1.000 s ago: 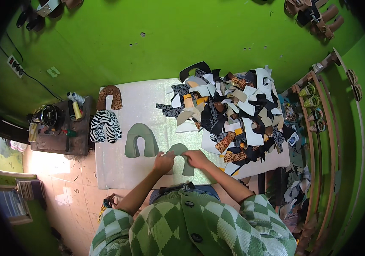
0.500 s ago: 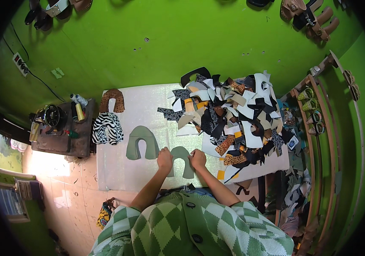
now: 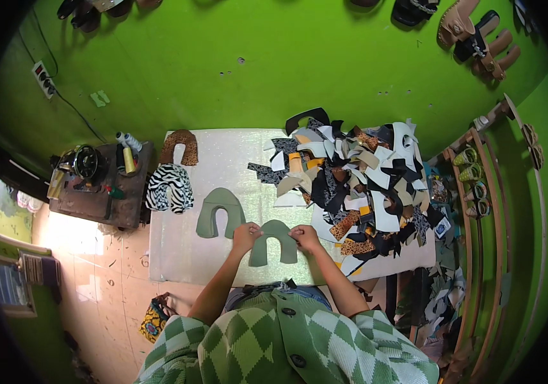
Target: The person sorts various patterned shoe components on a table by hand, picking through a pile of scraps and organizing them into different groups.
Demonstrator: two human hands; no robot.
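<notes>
A sage-green arch-shaped shoe-upper piece [image 3: 276,229] lies in front of me near the table's front edge, its two legs toward me. My left hand [image 3: 246,237] pinches its left edge near the top of the curve. On the other side, my right hand [image 3: 305,237] has its fingers closed at the right edge. Just left of my left hand rests a stack of similar green arch pieces [image 3: 205,217]. Farther left are zebra-print arch pieces [image 3: 169,189], with leopard-print arch pieces [image 3: 188,146] behind them.
A large heap of mixed scraps [image 3: 351,179] covers the right part of the pale table [image 3: 171,256]. To the left stands a sewing machine [image 3: 86,163] beside thread spools [image 3: 128,160]. Sandals [image 3: 467,157] sit on a wooden rack at right. A patterned bag [image 3: 154,320] lies on the floor.
My hands are a little farther apart at the green piece, and its left leg shows more fully. The whole view has shifted slightly.
</notes>
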